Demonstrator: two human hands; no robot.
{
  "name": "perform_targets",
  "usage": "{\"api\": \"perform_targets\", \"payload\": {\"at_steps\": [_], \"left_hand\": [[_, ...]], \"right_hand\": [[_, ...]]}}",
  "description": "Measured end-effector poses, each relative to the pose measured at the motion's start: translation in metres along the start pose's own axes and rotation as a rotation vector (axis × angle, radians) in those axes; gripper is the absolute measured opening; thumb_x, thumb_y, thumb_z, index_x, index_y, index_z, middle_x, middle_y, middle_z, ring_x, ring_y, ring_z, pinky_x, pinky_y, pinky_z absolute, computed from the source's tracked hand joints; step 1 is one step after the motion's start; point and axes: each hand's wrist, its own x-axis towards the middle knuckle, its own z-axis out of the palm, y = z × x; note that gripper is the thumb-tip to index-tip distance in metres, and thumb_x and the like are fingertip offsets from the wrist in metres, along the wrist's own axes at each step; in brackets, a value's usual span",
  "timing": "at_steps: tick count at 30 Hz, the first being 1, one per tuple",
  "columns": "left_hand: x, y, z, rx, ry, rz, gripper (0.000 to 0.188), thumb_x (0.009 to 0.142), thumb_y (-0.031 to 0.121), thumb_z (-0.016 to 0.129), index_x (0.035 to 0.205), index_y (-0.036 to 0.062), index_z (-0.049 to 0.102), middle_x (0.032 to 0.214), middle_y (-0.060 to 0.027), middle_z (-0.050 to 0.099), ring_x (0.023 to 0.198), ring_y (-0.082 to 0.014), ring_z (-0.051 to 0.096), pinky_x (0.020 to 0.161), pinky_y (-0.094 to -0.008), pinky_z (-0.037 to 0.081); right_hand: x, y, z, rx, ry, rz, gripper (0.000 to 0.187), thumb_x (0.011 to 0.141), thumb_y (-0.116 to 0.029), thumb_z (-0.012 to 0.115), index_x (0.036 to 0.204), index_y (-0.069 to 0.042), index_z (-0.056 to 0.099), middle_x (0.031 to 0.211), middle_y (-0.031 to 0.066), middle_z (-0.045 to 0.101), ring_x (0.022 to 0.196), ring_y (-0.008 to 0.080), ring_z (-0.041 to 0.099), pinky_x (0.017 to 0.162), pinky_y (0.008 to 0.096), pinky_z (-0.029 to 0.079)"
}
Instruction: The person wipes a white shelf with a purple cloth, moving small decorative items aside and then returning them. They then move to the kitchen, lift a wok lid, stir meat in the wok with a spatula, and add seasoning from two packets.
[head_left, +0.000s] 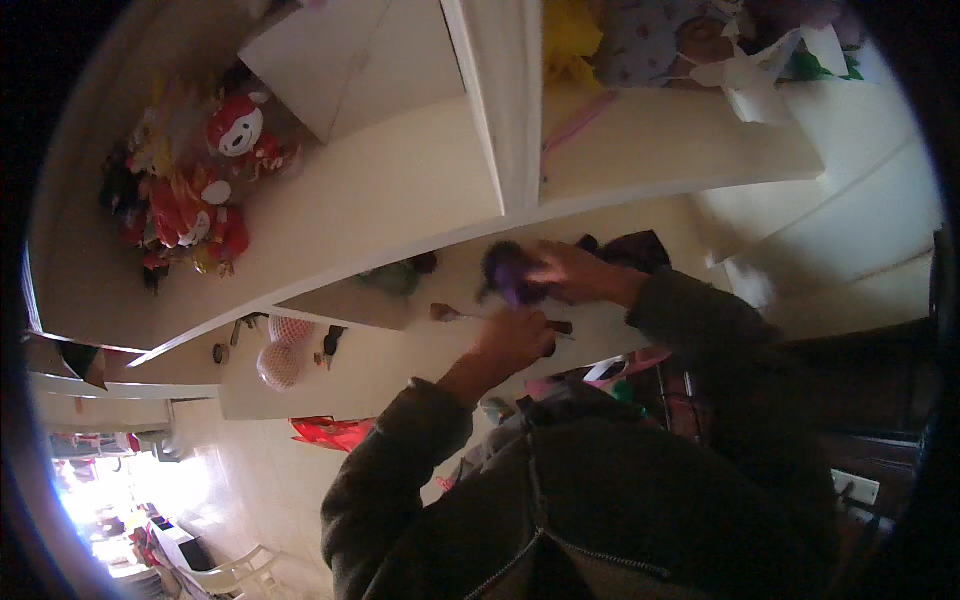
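My right hand point(575, 272) is over the lower shelf, its fingers round a purple item with a dark fuzzy part point(510, 272). Motion blurs this item, so I cannot tell its kind. Just nearer, my left hand point(512, 342) is closed with fingers curled, close below the purple item. A thin piece with a brown end point(441, 312) lies to its left, and a small dark piece point(561, 327) shows at its right. Whether the left hand grips either one is hidden. Dark purple cloth point(638, 250) lies beyond my right wrist.
Red and white plush toys point(190, 205) crowd the upper left shelf beside a white board point(355, 65). A shelf edge point(400, 243) runs above my hands. Pink knitted balls point(280, 365) and small dark items are at the left. A red bag point(332, 432) is below the shelf.
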Motion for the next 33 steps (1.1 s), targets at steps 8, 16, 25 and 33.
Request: {"api": "perform_targets", "payload": {"at_steps": [8, 16, 25, 33], "left_hand": [[-0.022, 0.017, -0.027, -0.037, 0.149, 0.002, 0.010, 0.083, 0.017, 0.068, 0.090, 0.0122, 0.064, 0.094, -0.0092, 0.062, 0.095, -0.0292, 0.067, 0.079, -0.0420, 0.056], [0.000, 0.020, -0.054, -0.089, -0.056, -0.131, 0.005, 0.081, 0.015, 0.070, 0.084, 0.0114, 0.072, 0.099, -0.0101, 0.065, 0.099, -0.0288, 0.067, 0.082, -0.0423, 0.055], [0.065, -0.010, -0.043, 0.054, 0.089, -0.023, 0.008, 0.083, 0.012, 0.066, 0.091, 0.0107, 0.069, 0.096, -0.0094, 0.066, 0.098, -0.0307, 0.066, 0.082, -0.0435, 0.057], [0.119, -0.068, -0.005, 0.182, 0.153, -0.083, 0.013, 0.091, 0.007, 0.062, 0.104, 0.0086, 0.062, 0.102, -0.0117, 0.065, 0.098, -0.0329, 0.066, 0.082, -0.0454, 0.057]], "right_hand": [[-0.031, 0.077, -0.069, -0.145, 0.349, 0.414, 0.047, 0.086, -0.016, 0.070, 0.132, -0.007, 0.066, 0.136, 0.0187, 0.064, 0.127, 0.0449, 0.056, 0.107, 0.0520, 0.046], [0.003, -0.015, 0.017, -0.264, 0.329, 0.139, 0.047, 0.090, -0.031, 0.073, 0.134, -0.016, 0.066, 0.142, 0.0220, 0.056, 0.129, 0.0449, 0.056, 0.110, 0.0590, 0.045], [-0.182, -0.082, -0.052, -0.559, 0.278, 0.775, 0.057, 0.084, -0.025, 0.079, 0.137, -0.014, 0.061, 0.145, 0.0153, 0.055, 0.134, 0.0371, 0.052, 0.110, 0.0654, 0.038], [-0.251, -0.122, -0.032, -0.513, 0.535, 1.054, 0.066, 0.079, -0.014, 0.080, 0.140, -0.004, 0.057, 0.128, 0.0272, 0.055, 0.116, 0.0453, 0.053, 0.099, 0.0560, 0.045]]}}
